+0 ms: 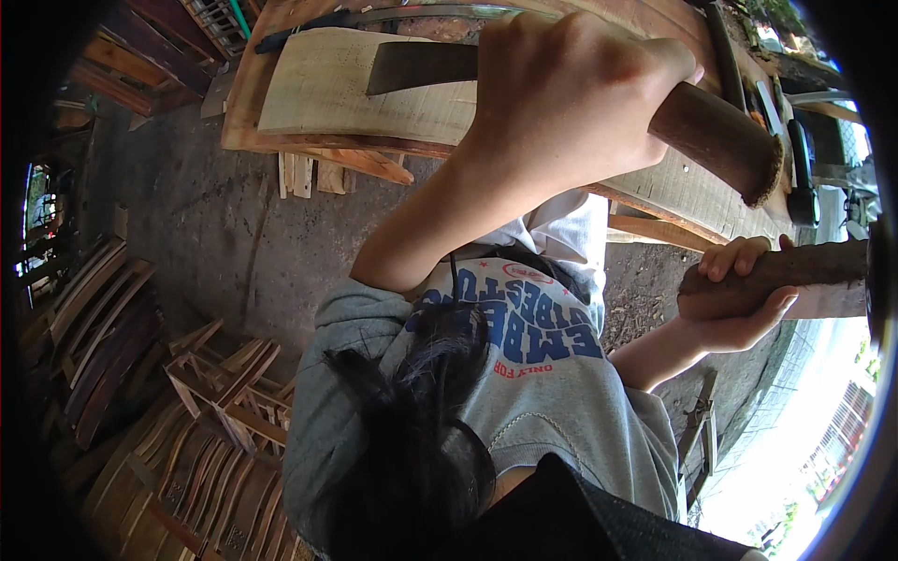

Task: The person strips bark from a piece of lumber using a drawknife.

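Note:
My left hand (580, 103) is closed round a chisel (720, 140), whose thick brown handle sticks out to the right and has a frayed end. Its flat dark blade points left over a pale curved wooden board (318, 89) on the workbench (245, 103). Whether the blade touches the board cannot be made out. Lower right, my right hand (744, 323) grips a thick brown wooden piece (804, 271) with the fingers wrapped round it. Its far end runs off into the dark edge of the view, below and right of the chisel handle's end.
Stacks of curved wooden parts (220, 496) and a small wooden frame (224, 383) stand on the concrete floor (224, 234) at the lower left. A dark tool (802, 178) lies at the bench's right end. Wood offcuts (297, 175) show under the bench edge.

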A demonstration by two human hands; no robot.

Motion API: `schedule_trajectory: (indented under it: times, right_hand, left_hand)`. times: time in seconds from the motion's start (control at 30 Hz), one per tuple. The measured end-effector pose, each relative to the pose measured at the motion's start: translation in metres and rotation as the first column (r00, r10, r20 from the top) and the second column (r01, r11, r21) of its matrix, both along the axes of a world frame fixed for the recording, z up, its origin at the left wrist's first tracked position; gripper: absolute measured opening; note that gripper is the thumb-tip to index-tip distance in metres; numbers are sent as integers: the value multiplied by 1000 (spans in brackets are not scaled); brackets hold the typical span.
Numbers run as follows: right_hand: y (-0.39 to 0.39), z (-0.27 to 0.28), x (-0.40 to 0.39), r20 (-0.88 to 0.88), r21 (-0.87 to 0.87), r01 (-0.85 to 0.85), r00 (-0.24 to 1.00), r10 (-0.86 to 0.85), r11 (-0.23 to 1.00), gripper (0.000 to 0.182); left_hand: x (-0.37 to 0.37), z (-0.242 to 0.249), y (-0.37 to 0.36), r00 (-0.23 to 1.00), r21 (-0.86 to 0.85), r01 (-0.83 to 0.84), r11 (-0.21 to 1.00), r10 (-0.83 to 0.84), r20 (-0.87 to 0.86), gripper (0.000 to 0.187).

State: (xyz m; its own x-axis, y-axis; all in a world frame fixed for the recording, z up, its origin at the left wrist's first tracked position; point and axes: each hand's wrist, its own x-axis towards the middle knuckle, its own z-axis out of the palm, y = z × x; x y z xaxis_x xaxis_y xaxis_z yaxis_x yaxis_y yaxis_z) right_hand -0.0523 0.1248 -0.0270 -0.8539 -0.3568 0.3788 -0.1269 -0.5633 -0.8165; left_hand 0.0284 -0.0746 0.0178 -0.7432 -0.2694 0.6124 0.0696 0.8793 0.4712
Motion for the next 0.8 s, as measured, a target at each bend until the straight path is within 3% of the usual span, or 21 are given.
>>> schedule_trajectory:
  times: [0.17,0.23,0.37,0.53,0.6,0.63,0.7,0.73,0.77,0.8]
  right_hand:
    - [1,6,-4,-7,-1,52,999,-52,999,54]
    - [2,9,-5,-4,-17,43,999,-43,999,55]
    - [2,16,-9,-61,-2,41,997,-41,999,57]
    - [-12,26,-6,-136,-8,143,980,-143,990,61]
    - [-29,32,0,-105,-306,177,970,-218,935,63]
    - [-36,32,5,-106,-306,177,970,-218,936,63]
    - [-36,17,9,-179,-269,27,981,-78,963,52]
    - [-38,19,5,-251,-5,-187,951,180,982,56]
    - [-37,18,6,-252,-5,-188,951,181,982,56]
    - [-35,15,11,-294,252,-112,937,186,961,56]
  left_hand:
    - [-1,7,-3,996,-96,-86,992,85,-9,32]
    - [-9,2,-6,978,15,-90,996,91,-190,23]
    - [-3,12,-4,979,42,-71,997,77,-188,16]
    - [-7,8,-3,977,26,-189,982,190,-92,16]
    - [-7,10,-4,971,-10,-201,980,198,-133,17]
    - [-8,10,-5,964,-48,-214,976,203,-173,17]
    - [-10,5,-4,966,3,-210,978,208,-152,18]
    - [-11,4,-4,969,52,-207,977,212,-127,18]
    - [-12,2,-5,968,52,-208,977,213,-129,18]
    - [-12,2,-6,972,32,-213,977,215,-93,20]
